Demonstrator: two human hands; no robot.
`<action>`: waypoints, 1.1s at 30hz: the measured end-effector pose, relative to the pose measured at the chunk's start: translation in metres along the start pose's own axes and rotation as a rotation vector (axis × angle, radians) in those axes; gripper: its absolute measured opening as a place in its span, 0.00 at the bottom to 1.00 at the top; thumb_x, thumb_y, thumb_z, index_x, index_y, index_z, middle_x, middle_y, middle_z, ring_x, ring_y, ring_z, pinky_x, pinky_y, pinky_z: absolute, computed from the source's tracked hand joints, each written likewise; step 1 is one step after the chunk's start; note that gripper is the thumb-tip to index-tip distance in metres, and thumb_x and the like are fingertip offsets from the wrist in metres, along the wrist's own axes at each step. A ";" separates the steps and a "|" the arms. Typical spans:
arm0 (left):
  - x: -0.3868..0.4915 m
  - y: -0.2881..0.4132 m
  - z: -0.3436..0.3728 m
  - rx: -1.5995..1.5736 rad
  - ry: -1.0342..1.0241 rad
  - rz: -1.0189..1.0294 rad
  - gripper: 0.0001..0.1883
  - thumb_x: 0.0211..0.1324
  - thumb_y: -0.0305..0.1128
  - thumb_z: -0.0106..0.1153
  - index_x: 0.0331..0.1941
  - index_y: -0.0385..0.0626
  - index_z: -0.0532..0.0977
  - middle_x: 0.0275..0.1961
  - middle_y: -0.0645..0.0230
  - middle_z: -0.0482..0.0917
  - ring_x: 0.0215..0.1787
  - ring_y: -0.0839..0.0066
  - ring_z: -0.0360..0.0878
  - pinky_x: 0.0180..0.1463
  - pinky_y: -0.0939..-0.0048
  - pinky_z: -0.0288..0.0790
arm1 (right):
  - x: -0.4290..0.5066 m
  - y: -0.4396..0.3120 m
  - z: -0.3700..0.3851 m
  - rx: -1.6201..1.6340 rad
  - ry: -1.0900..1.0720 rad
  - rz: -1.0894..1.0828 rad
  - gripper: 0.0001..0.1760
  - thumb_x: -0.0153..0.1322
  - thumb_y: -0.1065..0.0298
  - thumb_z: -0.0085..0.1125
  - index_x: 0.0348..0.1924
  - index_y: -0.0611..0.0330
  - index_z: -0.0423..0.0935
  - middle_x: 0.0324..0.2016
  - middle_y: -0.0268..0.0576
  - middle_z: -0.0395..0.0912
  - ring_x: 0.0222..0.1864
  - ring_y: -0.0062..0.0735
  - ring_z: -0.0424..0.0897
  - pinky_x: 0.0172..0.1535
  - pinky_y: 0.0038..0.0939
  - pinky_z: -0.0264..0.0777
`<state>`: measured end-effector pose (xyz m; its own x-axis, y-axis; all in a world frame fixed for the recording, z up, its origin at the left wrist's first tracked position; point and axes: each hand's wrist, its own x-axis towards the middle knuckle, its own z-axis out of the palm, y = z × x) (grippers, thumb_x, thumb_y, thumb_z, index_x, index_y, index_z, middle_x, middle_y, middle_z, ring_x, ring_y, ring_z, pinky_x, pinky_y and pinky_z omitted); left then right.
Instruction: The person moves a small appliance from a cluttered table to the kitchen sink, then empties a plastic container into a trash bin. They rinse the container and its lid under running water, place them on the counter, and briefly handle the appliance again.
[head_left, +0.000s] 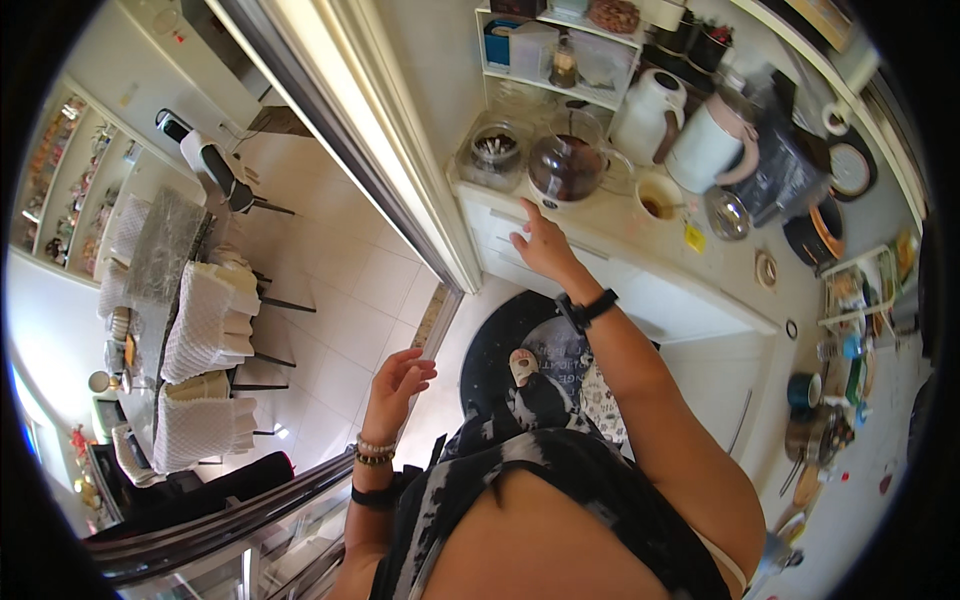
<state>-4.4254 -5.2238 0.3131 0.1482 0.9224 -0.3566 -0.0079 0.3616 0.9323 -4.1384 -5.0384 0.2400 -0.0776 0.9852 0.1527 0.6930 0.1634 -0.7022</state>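
My right hand (546, 244) reaches toward the counter, index finger extended, holding nothing. Its fingertip appears close to the white base of a glass teapot (564, 169) with dark liquid inside; whether they touch I cannot tell. My left hand (397, 390) hangs over the doorway side with bent fingers and grips nothing. Left of the teapot, a clear tray holds a glass jar (495, 148) of small sticks, perhaps cotton swabs. On its right stand a cream cup (658, 196) with brown liquid and a thin handle in it, and a glass lid (727, 214).
White and beige jugs (711, 139) stand behind the cup, below a white shelf rack (559, 56). A sliding-door frame (390, 127) separates the counter from a dining table (161, 300) with covered chairs. A round black mat (487, 360) lies underfoot. Pots (814, 435) line the right-hand counter.
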 end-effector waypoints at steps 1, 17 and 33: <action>0.007 0.005 0.002 -0.027 0.031 -0.008 0.17 0.67 0.31 0.49 0.58 0.41 0.67 0.49 0.61 0.80 0.50 0.72 0.79 0.53 0.72 0.71 | 0.030 0.007 0.011 -0.047 0.001 0.007 0.34 0.67 0.65 0.60 0.62 0.65 0.58 0.37 0.58 0.79 0.37 0.55 0.79 0.41 0.45 0.74; 0.115 0.028 0.049 0.011 0.032 -0.076 0.17 0.67 0.30 0.50 0.58 0.41 0.67 0.50 0.62 0.79 0.52 0.72 0.77 0.53 0.72 0.70 | 0.098 0.044 0.065 -0.004 0.227 -0.127 0.11 0.63 0.78 0.54 0.38 0.58 0.71 0.27 0.53 0.78 0.29 0.54 0.79 0.31 0.46 0.73; 0.233 -0.017 0.075 -0.745 -0.061 -0.046 0.28 0.64 0.35 0.50 0.65 0.47 0.52 0.65 0.58 0.66 0.66 0.58 0.66 0.63 0.52 0.66 | -0.008 -0.013 0.020 0.018 0.087 -0.265 0.08 0.66 0.74 0.57 0.38 0.54 0.74 0.20 0.44 0.73 0.25 0.46 0.78 0.27 0.40 0.71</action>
<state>-4.3167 -5.0249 0.2188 0.2190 0.9030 -0.3696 -0.6646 0.4154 0.6211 -4.1613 -5.0471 0.2341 -0.1921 0.8999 0.3916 0.6441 0.4167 -0.6415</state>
